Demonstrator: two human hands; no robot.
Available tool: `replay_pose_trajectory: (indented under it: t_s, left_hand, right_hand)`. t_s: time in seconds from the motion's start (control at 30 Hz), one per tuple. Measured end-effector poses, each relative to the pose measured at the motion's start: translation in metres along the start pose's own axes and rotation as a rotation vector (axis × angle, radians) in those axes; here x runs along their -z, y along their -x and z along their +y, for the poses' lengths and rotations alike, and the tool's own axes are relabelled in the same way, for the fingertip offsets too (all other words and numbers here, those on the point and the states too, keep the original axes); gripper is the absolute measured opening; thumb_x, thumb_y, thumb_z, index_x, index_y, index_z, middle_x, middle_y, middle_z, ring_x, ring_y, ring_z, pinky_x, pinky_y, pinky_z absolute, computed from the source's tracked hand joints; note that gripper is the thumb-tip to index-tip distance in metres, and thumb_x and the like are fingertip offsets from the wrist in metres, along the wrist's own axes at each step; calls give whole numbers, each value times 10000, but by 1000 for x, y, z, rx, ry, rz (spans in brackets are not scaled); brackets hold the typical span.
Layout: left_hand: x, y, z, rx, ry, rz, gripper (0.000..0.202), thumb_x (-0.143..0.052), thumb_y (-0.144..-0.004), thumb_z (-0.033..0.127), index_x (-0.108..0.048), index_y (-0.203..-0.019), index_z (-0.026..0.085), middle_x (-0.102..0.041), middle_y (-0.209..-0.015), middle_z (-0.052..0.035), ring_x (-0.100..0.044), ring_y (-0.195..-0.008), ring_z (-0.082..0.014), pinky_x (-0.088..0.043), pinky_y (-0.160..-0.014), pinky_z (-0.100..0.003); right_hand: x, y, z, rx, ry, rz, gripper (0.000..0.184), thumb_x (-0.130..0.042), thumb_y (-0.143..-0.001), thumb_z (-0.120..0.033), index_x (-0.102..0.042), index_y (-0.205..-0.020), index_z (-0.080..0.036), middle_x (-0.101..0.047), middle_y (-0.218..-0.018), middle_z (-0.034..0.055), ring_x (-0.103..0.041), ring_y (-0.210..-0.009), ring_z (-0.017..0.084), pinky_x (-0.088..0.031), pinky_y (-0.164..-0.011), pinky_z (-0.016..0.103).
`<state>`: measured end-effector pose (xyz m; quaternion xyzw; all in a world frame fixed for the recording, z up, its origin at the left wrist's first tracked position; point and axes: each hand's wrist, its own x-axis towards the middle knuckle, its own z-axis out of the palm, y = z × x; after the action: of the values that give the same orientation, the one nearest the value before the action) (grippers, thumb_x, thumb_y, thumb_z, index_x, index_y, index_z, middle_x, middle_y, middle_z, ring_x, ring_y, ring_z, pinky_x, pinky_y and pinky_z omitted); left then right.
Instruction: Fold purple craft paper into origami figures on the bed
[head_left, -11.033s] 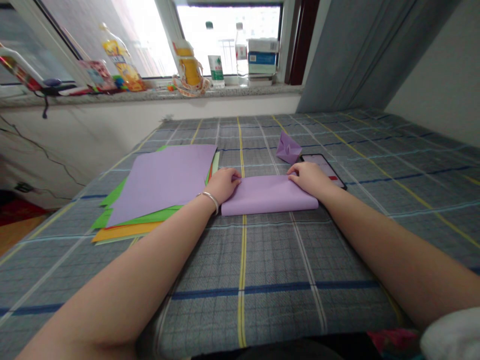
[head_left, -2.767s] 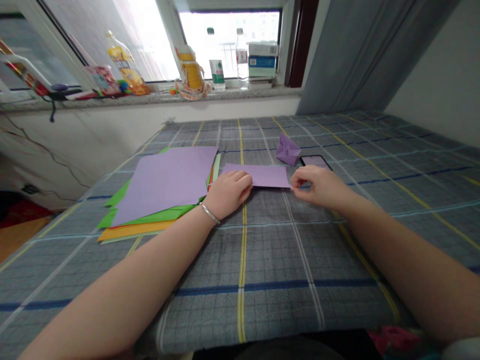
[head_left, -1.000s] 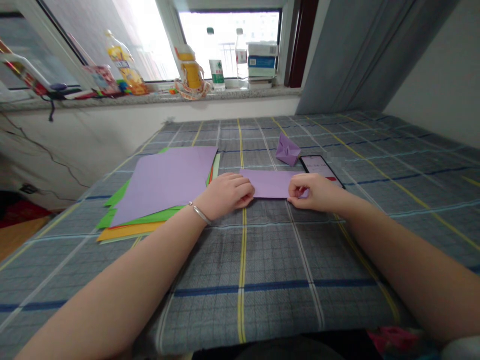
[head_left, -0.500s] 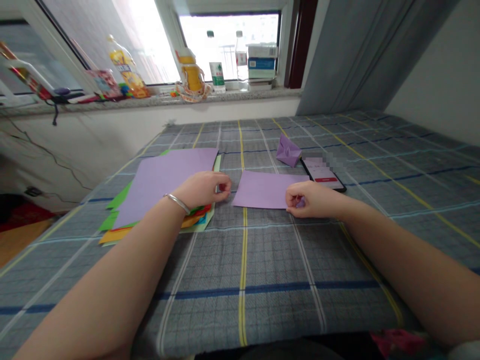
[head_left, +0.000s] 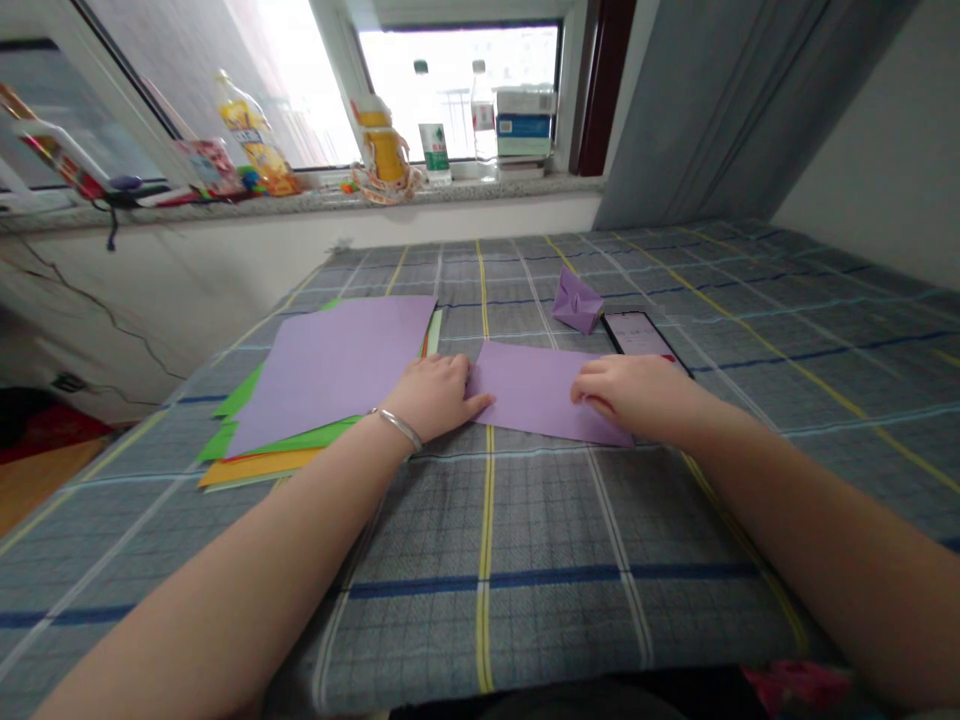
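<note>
My left hand [head_left: 441, 395] lies at the left end of the paper [head_left: 532, 388], thumb spread apart from the fingers and resting on it, while my right hand [head_left: 634, 393] covers part of the right end with curled fingers, and I cannot tell whether those pinch it or only press. The paper lies on the checked cloth [head_left: 555, 525], its near edge slanting towards me at the right. Left of it is the stack [head_left: 330, 365]; past my right hand lie the phone [head_left: 637, 332] and a purple shape [head_left: 576, 303].
</note>
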<state>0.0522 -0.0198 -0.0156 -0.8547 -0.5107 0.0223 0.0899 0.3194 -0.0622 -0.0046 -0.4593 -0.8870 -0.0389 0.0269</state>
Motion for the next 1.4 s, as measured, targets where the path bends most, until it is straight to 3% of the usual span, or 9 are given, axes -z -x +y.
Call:
replay_pose_trajectory:
  t_s: [0.1,0.17,0.43,0.63,0.8,0.97,1.1,1.23,1.4]
  left_hand:
    - [2,2,3,24,-23,-25,528,-411,-895,594,-619,-1003,121,-685,-1018,-156,-611,-1001,-323,-423,-837,-401]
    - [4,3,3,29,-28,-41,538,-400,-895,598,-633,-986,122,-688,-1006,-160,-604,-1017,-330,-418,-850,-412]
    - [5,1,1,56,26,-107,546,-410,-867,626,-634,-952,136,-693,-974,-153,-615,-988,-325,-431,-846,-410]
    - [0,-8,-9,195,187,-161,361,-506,-834,509,-624,-899,174,-699,-887,-99,-643,-839,-260,-449,-730,-333]
    - [-1,-12,-13,247,444,27,166,-533,-824,338,-602,-842,188,-666,-773,-38,-611,-712,-189,-422,-656,-284]
    - [-1,-12,-5,215,946,250,193,-585,-791,369,-566,-789,177,-607,-723,-1,-547,-629,-131,-420,-584,-247]
    - [-1,-13,2,204,1280,208,284,-685,-706,374,-583,-875,170,-606,-755,7,-561,-642,-120,-467,-582,-243]
    - [-1,-12,8,156,1405,175,337,-717,-682,295,-620,-973,157,-672,-832,-18,-612,-720,-129,-499,-690,-268]
    - [10,-6,23,113,1391,238,236,-667,-757,284,-682,-944,142,-714,-865,-38,-632,-762,-136,-501,-724,-264]
  right_hand:
    - [-2,4,9,-148,139,-35,241,-492,-873,-123,-677,-969,-244,-657,-1093,75,-602,-944,235,-436,-694,325]
    - [-6,6,13,-164,175,-41,283,-473,-874,-98,-677,-1020,-229,-642,-1127,103,-574,-1015,259,-458,-758,356]
    - [-13,8,24,-56,185,43,321,-579,-814,-99,-709,-1064,-253,-561,-1338,112,-434,-1278,340,-447,-949,490]
    - [-13,5,35,109,-14,94,220,-633,-773,-134,-733,-935,-244,-643,-1242,72,-485,-1257,312,-407,-1018,500]
    - [-5,-1,28,192,-98,265,105,-620,-817,-186,-709,-847,-232,-719,-1034,40,-596,-1095,261,-386,-1007,471]
    - [-1,-4,11,97,-227,382,101,-666,-817,-292,-707,-876,-220,-710,-852,43,-625,-868,216,-445,-846,378]
    - [-6,-5,-1,14,-339,445,137,-707,-786,-314,-688,-875,-212,-704,-837,27,-622,-793,193,-453,-745,327]
    - [-11,-5,-4,-34,-401,453,111,-670,-816,-301,-672,-884,-213,-712,-859,18,-638,-801,186,-465,-721,313]
    - [-11,-7,-7,47,-399,575,69,-635,-839,-286,-670,-822,-229,-703,-1049,46,-626,-998,211,-470,-891,386]
